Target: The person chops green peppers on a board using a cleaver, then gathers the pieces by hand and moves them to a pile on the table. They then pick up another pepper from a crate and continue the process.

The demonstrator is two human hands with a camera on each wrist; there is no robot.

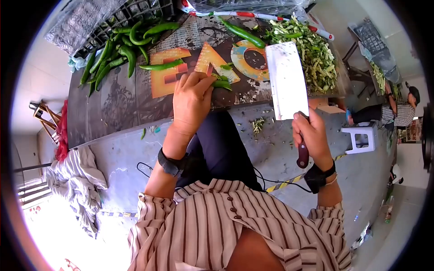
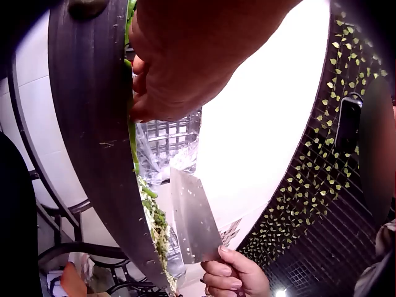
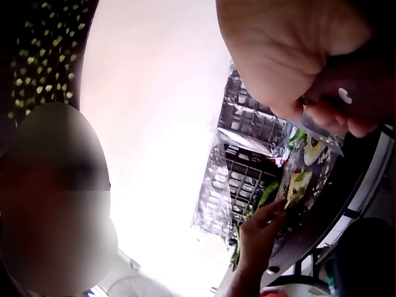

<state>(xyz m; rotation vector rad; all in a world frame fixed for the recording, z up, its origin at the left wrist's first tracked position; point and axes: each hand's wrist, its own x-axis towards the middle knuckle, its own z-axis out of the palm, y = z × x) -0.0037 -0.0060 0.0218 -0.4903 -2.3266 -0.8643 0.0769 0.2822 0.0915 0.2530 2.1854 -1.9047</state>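
In the head view my right hand point(image 1: 313, 135) grips a cleaver point(image 1: 287, 79) by its dark handle, with the broad blade raised upright at the table's front edge. Bent over the tabletop, my left hand point(image 1: 193, 97) holds a green chili pepper point(image 1: 222, 84) under its fingertips; the fingers hide part of it. Small green pieces point(image 1: 227, 66) lie just beyond. One whole chili point(image 1: 163, 65) rests left of that hand, another point(image 1: 242, 32) farther back. The left wrist view shows the cleaver blade point(image 2: 192, 216) held away from my left hand point(image 2: 167, 80).
A pile of chopped green pepper point(image 1: 316, 58) covers the table's right end. Several whole chilies point(image 1: 129, 52) are heaped at the back left, before a black plastic crate point(image 1: 131, 18). Chopped bits point(image 1: 257, 125) lie on the floor. A white stool point(image 1: 360, 137) and another person point(image 1: 398, 110) are at right.
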